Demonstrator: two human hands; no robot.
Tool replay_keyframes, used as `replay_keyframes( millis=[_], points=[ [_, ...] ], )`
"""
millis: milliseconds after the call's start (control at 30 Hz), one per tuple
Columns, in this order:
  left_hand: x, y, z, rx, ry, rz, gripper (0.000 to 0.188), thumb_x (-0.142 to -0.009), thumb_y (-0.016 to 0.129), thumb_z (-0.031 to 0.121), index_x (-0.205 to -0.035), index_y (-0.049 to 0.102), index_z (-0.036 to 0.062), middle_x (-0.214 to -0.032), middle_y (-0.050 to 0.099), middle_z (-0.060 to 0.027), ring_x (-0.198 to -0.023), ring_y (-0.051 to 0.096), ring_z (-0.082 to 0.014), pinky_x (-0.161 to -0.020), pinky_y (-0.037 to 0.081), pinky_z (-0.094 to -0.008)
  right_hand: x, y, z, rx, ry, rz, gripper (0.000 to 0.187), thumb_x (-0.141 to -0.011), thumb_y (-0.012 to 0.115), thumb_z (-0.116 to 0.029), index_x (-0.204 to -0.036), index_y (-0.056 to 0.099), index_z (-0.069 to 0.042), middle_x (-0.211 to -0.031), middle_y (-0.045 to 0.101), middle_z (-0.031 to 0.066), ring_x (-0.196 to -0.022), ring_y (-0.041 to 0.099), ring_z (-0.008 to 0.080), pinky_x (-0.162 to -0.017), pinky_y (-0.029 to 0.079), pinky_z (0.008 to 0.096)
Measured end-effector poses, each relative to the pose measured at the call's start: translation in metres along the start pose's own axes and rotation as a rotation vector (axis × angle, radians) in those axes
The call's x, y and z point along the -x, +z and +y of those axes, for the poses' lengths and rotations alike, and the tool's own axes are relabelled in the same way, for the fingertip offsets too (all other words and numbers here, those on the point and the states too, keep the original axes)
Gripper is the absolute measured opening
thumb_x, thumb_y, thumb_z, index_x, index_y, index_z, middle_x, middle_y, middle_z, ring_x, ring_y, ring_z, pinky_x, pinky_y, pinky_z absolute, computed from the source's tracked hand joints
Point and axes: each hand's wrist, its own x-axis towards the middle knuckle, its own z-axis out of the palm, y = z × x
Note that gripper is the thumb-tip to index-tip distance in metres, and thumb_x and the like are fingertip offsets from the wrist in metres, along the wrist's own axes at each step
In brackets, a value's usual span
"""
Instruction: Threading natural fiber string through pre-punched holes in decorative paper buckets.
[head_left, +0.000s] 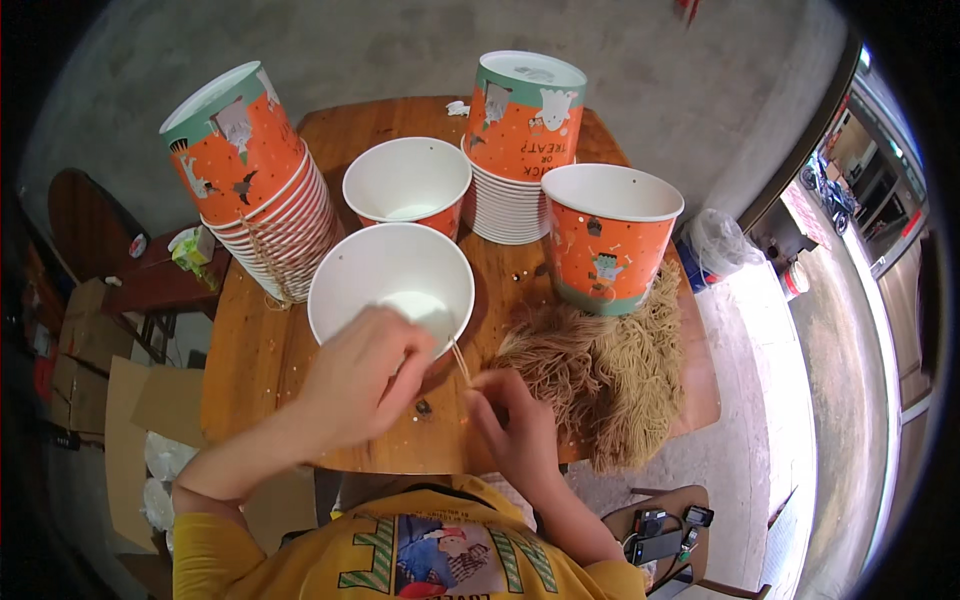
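Observation:
A white-lined paper bucket (340,275) stands at the near middle of the table, its open mouth up. My left hand (365,380) reaches over its near rim with fingers curled into the mouth; the fingertips are smeared and what they grip is hidden. A thin tan cord (459,358) runs through the bucket's wall at the right of the rim. Just outside, my right hand (515,415) pinches this cord between thumb and fingers. A heap of loose tan cords (630,385) lies right of my right hand and drapes over the table's near edge.
On the wooden table (270,410) are a tall upside-down stack of orange buckets (235,150) at left, another upside-down stack (525,115) at the back, an upright bucket (408,165) behind mine, and one (612,235) at right beside the cords. A chair (660,545) holds electronics.

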Motion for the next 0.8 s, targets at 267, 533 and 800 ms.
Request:
replay_keyframes(
  millis=[267, 533, 800],
  points=[
    [0.055, 0.037, 0.02, 0.998, -0.873, -0.094, 0.019, -0.1, 0.046, 0.013, -0.109, 0.058, 0.0016, -0.1, 0.063, -0.0029, -0.087, 0.059, -0.0109, -0.076, 0.045, -0.0232, 0.029, 0.003, -0.018, -0.034, -0.012, -0.115, 0.015, -0.089, 0.066, -0.012, -0.098, 0.06, -0.003, -0.076, 0.062, 0.013, -0.062, 0.062, 0.025, -0.057, 0.05, 0.0332],
    [0.052, 0.036, 0.007, 1.529, -1.02, -0.117, 0.02, -0.096, 0.056, 0.017, -0.109, 0.061, 0.0029, -0.101, 0.063, -0.0026, -0.094, 0.058, -0.009, -0.083, 0.045, -0.0239, 0.033, 0.007, -0.019, -0.006, -0.11, -0.118, 0.012, -0.087, 0.066, -0.01, -0.095, 0.06, -0.004, -0.081, 0.063, 0.0159, -0.071, 0.064, 0.0336, -0.061, 0.05, 0.037],
    [0.055, 0.041, 0.009, 1.624, -1.042, -0.071, 0.015, -0.094, 0.058, 0.015, -0.102, 0.061, 0.0026, -0.096, 0.064, -0.0037, -0.093, 0.06, -0.0107, -0.083, 0.046, -0.024, 0.039, 0.013, -0.012, 0.056, -0.18, -0.098, 0.008, -0.087, 0.064, -0.007, -0.091, 0.057, -0.003, -0.076, 0.06, 0.0131, -0.064, 0.06, 0.0265, -0.057, 0.048, 0.0336]
  ],
)
